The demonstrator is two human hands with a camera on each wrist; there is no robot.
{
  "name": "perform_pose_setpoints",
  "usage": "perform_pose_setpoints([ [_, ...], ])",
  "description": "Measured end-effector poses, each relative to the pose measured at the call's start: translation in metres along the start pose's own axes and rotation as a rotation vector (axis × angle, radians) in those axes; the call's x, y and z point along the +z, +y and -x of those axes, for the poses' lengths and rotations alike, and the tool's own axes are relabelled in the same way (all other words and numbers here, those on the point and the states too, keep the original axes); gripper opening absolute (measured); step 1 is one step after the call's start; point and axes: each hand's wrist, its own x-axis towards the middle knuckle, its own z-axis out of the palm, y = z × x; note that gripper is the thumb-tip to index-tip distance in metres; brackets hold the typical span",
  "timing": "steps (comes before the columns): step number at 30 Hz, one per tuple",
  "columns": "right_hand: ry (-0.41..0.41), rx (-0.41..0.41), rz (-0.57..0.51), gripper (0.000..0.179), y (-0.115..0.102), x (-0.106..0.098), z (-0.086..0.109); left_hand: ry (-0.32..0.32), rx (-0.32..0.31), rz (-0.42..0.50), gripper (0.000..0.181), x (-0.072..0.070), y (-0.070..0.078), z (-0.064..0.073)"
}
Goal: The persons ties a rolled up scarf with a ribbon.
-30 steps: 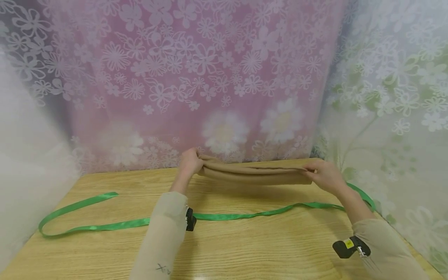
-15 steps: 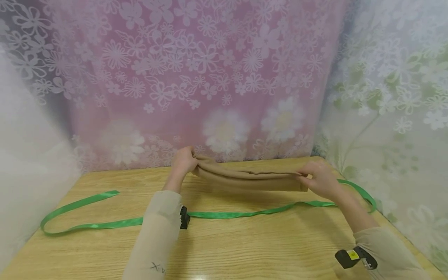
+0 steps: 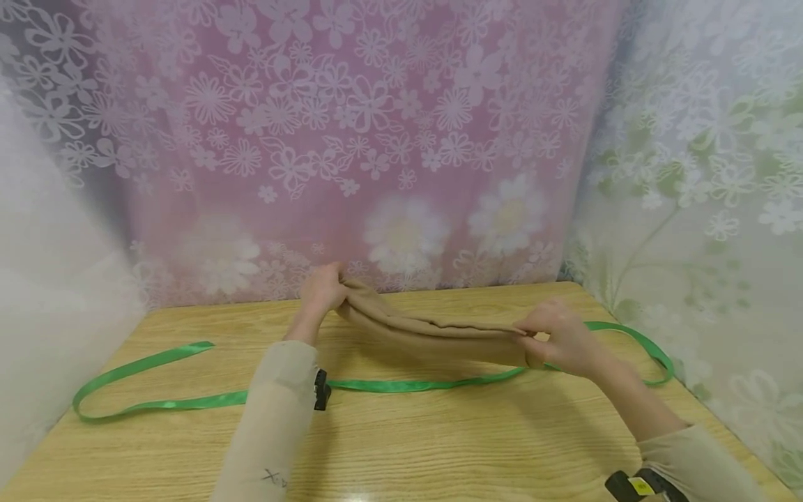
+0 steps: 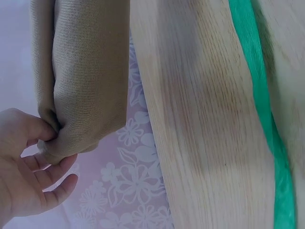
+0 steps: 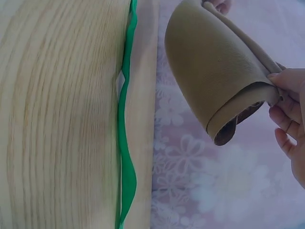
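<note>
The left hand (image 3: 322, 289) and the right hand (image 3: 564, 336) each have a pinching grip on one end of the folded brown cloth (image 3: 426, 339), above the far part of the counter (image 3: 439, 446), likely because something so soft would flop in just one hand.
</note>
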Motion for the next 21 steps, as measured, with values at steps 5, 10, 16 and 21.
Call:
perform_pose_setpoints([
  [5,-0.009,-0.087,-0.019,0.030,-0.013,0.004,-0.008,-0.011,-0.005,-0.027,0.019,-0.001,-0.004,0.000],
  [10,-0.028,-0.157,-0.017,0.031,-0.030,0.009,-0.014,-0.014,-0.003,-0.045,0.020,-0.001,-0.006,-0.001],
  [16,-0.033,-0.178,0.024,0.036,-0.051,0.017,-0.020,-0.006,0.015,-0.080,0.020,-0.001,-0.004,-0.003],
  [21,-0.059,-0.179,-0.002,0.036,-0.066,0.020,-0.022,-0.005,0.040,-0.126,0.021,-0.001,-0.002,-0.004],
])
